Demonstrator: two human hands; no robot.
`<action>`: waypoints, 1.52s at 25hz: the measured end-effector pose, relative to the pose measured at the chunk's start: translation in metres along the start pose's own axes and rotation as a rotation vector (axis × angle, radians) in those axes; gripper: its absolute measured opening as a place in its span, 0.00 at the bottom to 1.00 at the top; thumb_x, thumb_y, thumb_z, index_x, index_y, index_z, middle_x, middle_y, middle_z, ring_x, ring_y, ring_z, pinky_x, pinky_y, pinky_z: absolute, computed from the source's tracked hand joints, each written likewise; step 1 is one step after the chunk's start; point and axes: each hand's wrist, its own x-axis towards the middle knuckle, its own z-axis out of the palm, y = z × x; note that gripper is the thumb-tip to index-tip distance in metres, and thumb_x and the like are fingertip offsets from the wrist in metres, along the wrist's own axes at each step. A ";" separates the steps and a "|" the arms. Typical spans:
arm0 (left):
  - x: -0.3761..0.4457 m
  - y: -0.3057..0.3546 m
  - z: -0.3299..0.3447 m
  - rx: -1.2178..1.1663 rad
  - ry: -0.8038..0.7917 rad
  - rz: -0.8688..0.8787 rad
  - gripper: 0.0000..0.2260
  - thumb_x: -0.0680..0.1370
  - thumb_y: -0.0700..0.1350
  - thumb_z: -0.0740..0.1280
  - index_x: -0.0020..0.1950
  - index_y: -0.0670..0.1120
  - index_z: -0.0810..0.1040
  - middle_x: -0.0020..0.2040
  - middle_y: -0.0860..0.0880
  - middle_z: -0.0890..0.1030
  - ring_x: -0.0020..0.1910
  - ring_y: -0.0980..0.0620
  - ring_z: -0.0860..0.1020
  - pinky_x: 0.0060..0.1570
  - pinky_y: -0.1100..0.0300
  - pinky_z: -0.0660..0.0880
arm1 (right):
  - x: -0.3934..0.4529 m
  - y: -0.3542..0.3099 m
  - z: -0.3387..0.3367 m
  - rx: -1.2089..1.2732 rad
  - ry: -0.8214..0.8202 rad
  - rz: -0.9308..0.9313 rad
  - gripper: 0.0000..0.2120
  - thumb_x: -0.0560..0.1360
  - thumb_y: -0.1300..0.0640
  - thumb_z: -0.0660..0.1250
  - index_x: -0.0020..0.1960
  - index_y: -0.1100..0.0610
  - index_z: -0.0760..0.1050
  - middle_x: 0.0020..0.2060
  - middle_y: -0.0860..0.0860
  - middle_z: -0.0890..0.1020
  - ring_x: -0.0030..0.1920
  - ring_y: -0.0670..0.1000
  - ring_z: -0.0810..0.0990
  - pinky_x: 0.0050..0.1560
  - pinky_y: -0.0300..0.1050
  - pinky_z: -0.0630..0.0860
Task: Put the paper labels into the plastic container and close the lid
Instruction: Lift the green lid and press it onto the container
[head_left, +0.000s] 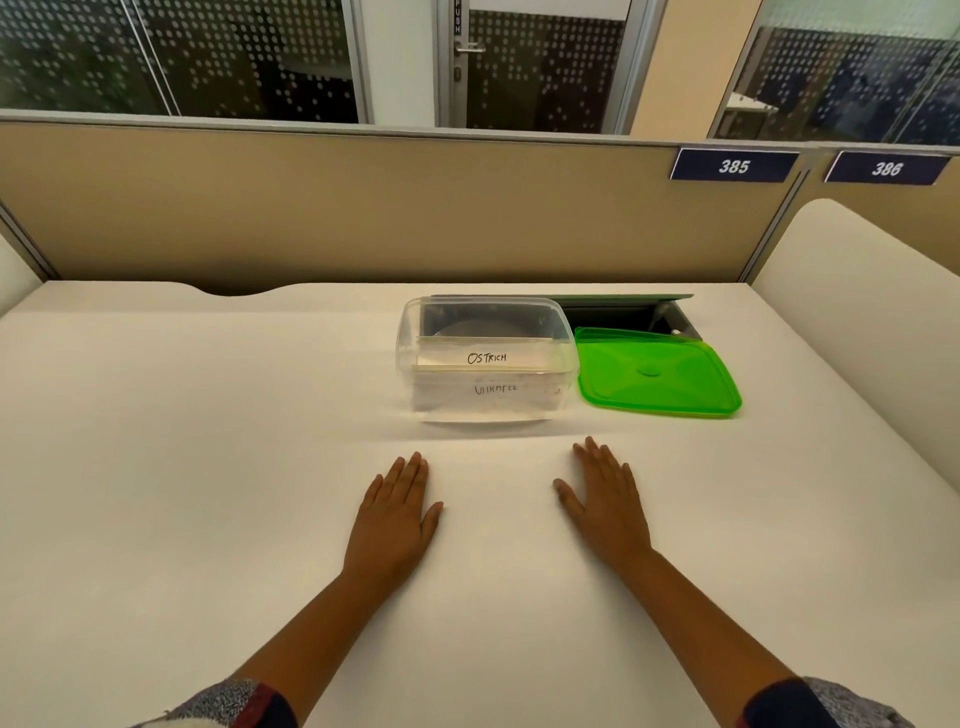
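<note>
A clear plastic container (408, 332) stands on the white desk, lid off. Inside it white paper labels (485, 357) stand on edge; one reads "OSTRICH", and another behind the front wall has blurred writing. The green lid (657, 371) lies flat on the desk just right of the container, touching its side. My left hand (395, 514) rests palm down in front of the container, fingers together, holding nothing. My right hand (605, 501) lies flat the same way, a little to the right, below the gap between container and lid.
An open cable hatch (628, 314) with a raised flap sits behind the container and lid. A beige partition (363, 208) with number plates 385 and 386 bounds the desk's far edge. A white side panel (857, 291) rises at the right.
</note>
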 end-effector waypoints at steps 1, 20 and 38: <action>0.000 0.000 0.000 -0.001 -0.004 -0.003 0.36 0.73 0.64 0.35 0.76 0.46 0.50 0.78 0.50 0.52 0.77 0.52 0.50 0.75 0.57 0.46 | 0.005 0.002 -0.003 0.036 0.026 0.040 0.29 0.78 0.45 0.57 0.75 0.55 0.55 0.77 0.52 0.55 0.77 0.51 0.52 0.77 0.49 0.46; 0.001 -0.003 0.008 -0.013 0.051 0.000 0.29 0.78 0.58 0.45 0.76 0.46 0.51 0.78 0.50 0.55 0.77 0.52 0.52 0.74 0.58 0.46 | 0.065 0.027 -0.043 -0.133 0.159 0.304 0.11 0.76 0.56 0.63 0.58 0.53 0.77 0.55 0.57 0.76 0.59 0.60 0.72 0.61 0.58 0.69; -0.019 0.034 -0.017 -0.064 -0.131 0.022 0.34 0.78 0.56 0.56 0.75 0.54 0.38 0.77 0.56 0.53 0.76 0.44 0.53 0.72 0.43 0.54 | -0.091 -0.027 -0.045 -0.228 -0.020 0.192 0.11 0.78 0.50 0.58 0.60 0.43 0.70 0.56 0.49 0.72 0.60 0.54 0.68 0.62 0.59 0.69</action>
